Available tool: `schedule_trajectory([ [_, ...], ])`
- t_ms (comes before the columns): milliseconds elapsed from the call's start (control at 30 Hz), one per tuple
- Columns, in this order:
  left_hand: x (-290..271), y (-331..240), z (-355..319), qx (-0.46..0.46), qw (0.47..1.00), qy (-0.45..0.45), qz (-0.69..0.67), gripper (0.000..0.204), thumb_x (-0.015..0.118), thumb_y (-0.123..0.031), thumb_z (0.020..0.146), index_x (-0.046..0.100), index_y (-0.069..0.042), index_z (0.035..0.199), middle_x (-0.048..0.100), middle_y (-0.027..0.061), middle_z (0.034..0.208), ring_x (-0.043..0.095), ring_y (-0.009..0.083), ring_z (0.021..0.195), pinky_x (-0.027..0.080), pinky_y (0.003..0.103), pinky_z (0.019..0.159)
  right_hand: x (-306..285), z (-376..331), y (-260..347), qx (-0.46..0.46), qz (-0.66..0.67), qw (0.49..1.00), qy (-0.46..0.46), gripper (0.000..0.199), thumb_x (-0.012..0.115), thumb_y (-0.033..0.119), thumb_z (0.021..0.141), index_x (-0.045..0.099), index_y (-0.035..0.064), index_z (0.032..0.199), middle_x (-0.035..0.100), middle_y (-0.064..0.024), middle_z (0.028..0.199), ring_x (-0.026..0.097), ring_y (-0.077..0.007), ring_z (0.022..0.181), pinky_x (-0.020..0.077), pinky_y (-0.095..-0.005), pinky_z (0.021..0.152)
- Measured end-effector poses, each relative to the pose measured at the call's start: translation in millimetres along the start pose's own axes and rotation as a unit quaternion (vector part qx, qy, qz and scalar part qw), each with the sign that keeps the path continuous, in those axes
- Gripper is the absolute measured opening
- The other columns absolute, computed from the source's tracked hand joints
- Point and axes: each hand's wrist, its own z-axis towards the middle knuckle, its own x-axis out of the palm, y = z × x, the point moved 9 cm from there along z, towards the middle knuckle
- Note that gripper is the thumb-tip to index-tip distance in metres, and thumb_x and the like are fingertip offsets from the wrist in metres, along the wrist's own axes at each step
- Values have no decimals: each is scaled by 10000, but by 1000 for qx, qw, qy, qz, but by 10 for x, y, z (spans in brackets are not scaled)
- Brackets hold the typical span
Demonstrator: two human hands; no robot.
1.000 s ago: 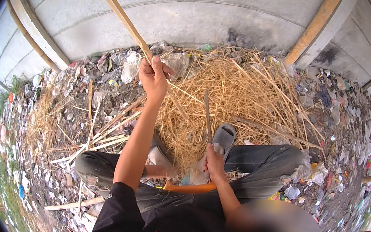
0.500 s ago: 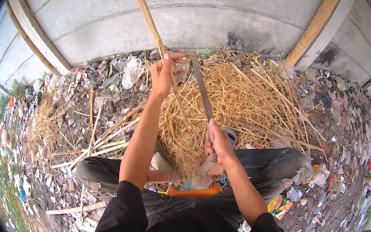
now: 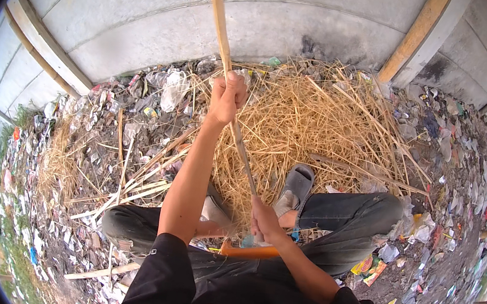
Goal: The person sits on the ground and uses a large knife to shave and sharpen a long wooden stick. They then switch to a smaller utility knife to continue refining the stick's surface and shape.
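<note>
Two hands on one long bamboo stick (image 3: 222,22), person seated on the ground, legs spread. Left hand (image 3: 228,96) raised w/ arm straight out, fist fully closed round the stick approx mid-length; stick runs up past the top edge of view, leaning slightly left. Right hand (image 3: 264,221) low, near lap, closed round a thin dark blade (image 3: 246,158) that lies along the stick's lower part just below the left fist; handle hidden in the grip. Stick's lower end not visible, behind right hand. Orange bar (image 3: 251,251) just under right hand, across lap. Grey sandal (image 3: 296,186) on foot, resting on straw pile (image 3: 320,119). Grey concrete wall (image 3: 151,13) behind straw. Litter (image 3: 73,149) thick on ground both sides
</note>
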Motion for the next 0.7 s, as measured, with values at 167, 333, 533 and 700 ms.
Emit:
schedule_trajectory([
  [167,-85,6,-81,14,999,5,38,670,320,-663,1024,301,-131,619,279,-35,544,267,85,474,196,271,440,-74,-156,65,87,-40,995,-13,590,503,602,1002,469,102,689,417,-6,532,404,-116,387,402,-324,395],
  [333,-256,-25,-95,1,998,-43,47,654,330,-685,1007,265,-145,645,259,-47,545,243,82,470,192,271,446,746,-741,2321,-294,-41,946,130,579,388,531,1070,469,87,708,449,-2,505,426,-82,377,418,-256,393],
  [533,-476,-115,-315,65,983,-156,66,655,357,-670,1008,254,-144,632,249,-50,531,238,69,435,197,255,408,837,-984,2150,-485,128,854,136,620,275,670,1029,418,112,803,365,4,504,378,-110,383,365,-296,395],
  [700,-743,-255,-468,68,973,-208,66,688,319,-721,987,230,-151,613,237,-43,521,210,83,443,212,266,407,4,-252,-342,164,3,986,-19,599,504,651,975,465,96,751,376,2,537,420,-116,415,394,-318,407],
])
